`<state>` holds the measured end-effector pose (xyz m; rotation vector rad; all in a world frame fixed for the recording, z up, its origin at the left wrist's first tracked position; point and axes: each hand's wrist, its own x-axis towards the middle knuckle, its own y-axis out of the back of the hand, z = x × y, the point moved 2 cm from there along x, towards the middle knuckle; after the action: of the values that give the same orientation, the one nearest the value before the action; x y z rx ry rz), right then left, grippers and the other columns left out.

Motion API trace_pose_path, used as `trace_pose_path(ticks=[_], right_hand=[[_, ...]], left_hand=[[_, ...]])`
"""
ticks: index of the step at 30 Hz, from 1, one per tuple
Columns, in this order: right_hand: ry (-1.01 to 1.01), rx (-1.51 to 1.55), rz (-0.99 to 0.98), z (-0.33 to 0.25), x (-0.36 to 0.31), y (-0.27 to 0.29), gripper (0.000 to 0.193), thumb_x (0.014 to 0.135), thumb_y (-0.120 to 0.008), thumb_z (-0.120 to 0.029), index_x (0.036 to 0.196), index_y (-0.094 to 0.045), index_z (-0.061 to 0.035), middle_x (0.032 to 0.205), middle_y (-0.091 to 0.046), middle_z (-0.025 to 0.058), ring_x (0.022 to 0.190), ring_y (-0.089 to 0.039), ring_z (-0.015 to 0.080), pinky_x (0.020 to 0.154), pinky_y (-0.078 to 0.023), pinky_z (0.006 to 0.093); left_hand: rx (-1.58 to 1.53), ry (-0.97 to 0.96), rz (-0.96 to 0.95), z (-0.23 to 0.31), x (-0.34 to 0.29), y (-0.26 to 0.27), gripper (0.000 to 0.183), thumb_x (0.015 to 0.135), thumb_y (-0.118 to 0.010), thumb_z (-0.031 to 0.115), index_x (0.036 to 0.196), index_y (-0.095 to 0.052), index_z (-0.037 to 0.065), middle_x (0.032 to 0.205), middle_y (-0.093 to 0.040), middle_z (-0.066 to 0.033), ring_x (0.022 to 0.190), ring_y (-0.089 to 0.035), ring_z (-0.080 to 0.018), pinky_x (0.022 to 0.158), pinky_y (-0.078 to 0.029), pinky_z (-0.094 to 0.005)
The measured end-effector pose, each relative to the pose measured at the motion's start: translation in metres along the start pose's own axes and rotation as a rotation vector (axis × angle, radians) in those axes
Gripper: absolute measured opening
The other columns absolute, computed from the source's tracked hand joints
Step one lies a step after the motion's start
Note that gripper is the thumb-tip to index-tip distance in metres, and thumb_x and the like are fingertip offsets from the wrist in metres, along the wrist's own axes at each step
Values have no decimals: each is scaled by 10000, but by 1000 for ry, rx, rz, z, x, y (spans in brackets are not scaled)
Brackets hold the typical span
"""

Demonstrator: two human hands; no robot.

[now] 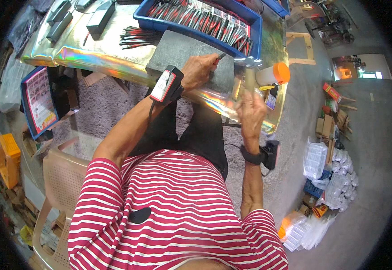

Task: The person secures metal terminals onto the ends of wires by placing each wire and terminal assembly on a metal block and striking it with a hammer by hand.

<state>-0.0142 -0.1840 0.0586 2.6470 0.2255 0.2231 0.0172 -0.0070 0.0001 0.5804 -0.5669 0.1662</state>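
Observation:
My left hand [199, 72] rests on a dark grey block [182, 48] at the table's near edge. Its fingers are closed on a slim red-and-black tool [220, 57], whose dark end pokes out past the fingertips; most of it is hidden. To the right, my right hand [252, 109] is wrapped round the wooden handle of a hammer [250, 81], whose head is smeared by motion beside the block. A pile of slim dark-and-red tools [138, 38] lies left of the block. Behind it, a blue tray [198, 37] holds many similar pieces.
A white jar with an orange lid [281, 73] stands right of the hammer. Dark boxy devices [101, 19] sit at the table's far left. Shiny sheeting [101, 60] covers the table. A plastic chair [65, 168] is at my left; packed clear bags [340, 180] lie on the right-hand floor.

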Motion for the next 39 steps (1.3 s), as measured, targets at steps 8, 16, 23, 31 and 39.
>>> trace_pose_path(ticks=[8, 16, 23, 31, 39], right_hand=[[-512, 740, -79, 48, -11, -54, 273, 845, -477, -248, 813, -472, 23, 570, -473, 57, 417, -369, 51, 329, -298, 164], [-453, 734, -228, 51, -15, -62, 326, 866, -421, -299, 830, -451, 23, 612, -525, 109, 467, -522, 122, 425, -463, 238], [-432, 543, -293, 55, -16, -61, 342, 872, -395, -304, 874, -462, 31, 649, -535, 110, 517, -540, 154, 480, -453, 246], [-153, 141, -251, 74, -13, -45, 315, 869, -421, -235, 707, -430, 35, 548, -404, 91, 498, -382, 132, 460, -343, 286], [-228, 273, -75, 85, 19, -11, 171, 833, -414, -91, 851, -503, 54, 588, -514, 63, 510, -532, 112, 437, -448, 216]], left_hand=[[-513, 483, 2, -9, -3, 8, 102, 828, -490, 114, 877, -480, 26, 722, -546, -47, 602, -541, -109, 477, -472, -238], [-1045, 657, 214, -27, 2, 20, 162, 819, -500, 124, 864, -465, -27, 768, -553, -132, 613, -558, -130, 528, -535, -269], [-933, 623, 229, -38, 23, 41, 197, 821, -509, 159, 903, -460, -13, 759, -566, -134, 607, -558, -123, 514, -528, -251], [-225, 482, 228, -69, 72, 69, 217, 729, -545, 183, 760, -526, -31, 572, -523, -53, 476, -505, -114, 425, -427, -250], [577, 417, -65, -132, 103, 80, 264, 715, -579, 243, 881, -599, 37, 802, -617, -131, 736, -597, -253, 654, -459, -327]])
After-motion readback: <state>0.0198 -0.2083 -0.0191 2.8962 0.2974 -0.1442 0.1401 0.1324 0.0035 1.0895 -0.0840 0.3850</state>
